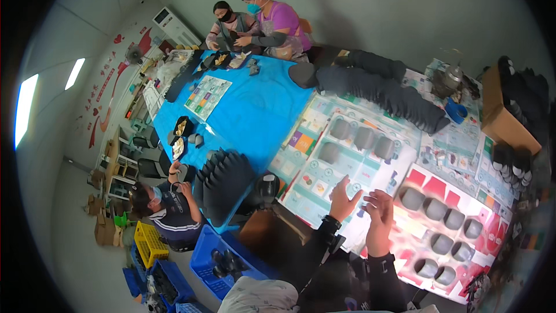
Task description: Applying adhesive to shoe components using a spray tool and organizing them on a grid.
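Note:
My left hand [344, 200] is raised over the near edge of the printed paper sheet [315, 182], thumb and fingers apart, nothing in it. Close beside it hovers my right hand [379, 223], palm turned inward, fingers loosely bent and apart, also without anything visible in it. Beyond the hands, a few small grey curved pieces [364, 138] lie on the sheet. To the right, a red-and-white printed board [414, 243] carries several more grey cup-shaped pieces [441, 243] in rough rows. Both wrists wear dark bands.
A long row of overlapping dark grey pieces [382, 95] lies at the back. An open cardboard box [501, 113] stands far right near a blue ring [456, 110]. Left are a blue tablecloth [255, 104], a dark stack [223, 185] and a blue crate [202, 261]. Three people sit around the table.

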Demonstrator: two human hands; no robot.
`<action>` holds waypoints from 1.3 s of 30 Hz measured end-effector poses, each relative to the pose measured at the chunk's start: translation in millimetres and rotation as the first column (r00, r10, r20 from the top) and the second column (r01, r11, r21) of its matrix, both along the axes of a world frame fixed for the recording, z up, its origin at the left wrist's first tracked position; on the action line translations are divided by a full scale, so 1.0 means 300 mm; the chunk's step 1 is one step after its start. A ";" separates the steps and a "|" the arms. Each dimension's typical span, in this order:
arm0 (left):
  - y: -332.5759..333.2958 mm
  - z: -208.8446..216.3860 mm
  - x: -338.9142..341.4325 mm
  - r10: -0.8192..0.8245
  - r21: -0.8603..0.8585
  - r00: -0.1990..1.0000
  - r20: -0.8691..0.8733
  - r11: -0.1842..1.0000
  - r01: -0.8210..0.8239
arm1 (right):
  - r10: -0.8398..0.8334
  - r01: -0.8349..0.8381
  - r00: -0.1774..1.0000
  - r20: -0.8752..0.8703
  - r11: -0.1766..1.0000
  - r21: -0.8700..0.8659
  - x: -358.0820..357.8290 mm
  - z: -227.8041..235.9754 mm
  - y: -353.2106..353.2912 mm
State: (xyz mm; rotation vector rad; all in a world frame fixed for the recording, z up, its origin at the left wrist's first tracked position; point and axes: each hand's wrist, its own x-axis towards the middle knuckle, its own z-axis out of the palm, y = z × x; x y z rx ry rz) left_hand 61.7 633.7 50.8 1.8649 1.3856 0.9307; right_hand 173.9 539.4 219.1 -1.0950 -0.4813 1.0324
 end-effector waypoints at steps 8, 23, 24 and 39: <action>-0.417 -0.058 0.146 -0.035 -0.080 0.998 0.056 0.996 0.040 | -0.161 0.168 0.986 0.047 0.962 -0.217 0.287 -0.262 -0.383; -0.369 -0.002 0.812 -0.106 -0.271 0.735 -0.669 0.956 -0.109 | -0.133 0.700 0.561 0.817 0.604 -0.382 0.579 -0.523 -0.598; -0.355 -0.020 0.843 -0.114 -0.277 0.738 -0.665 0.955 -0.102 | -0.089 0.731 0.487 0.869 0.586 -0.350 0.588 -0.515 -0.596; -0.183 0.168 0.532 -0.318 0.179 0.939 -0.133 0.924 0.339 | 0.352 0.815 0.477 0.805 0.166 -0.555 0.718 -0.621 -0.113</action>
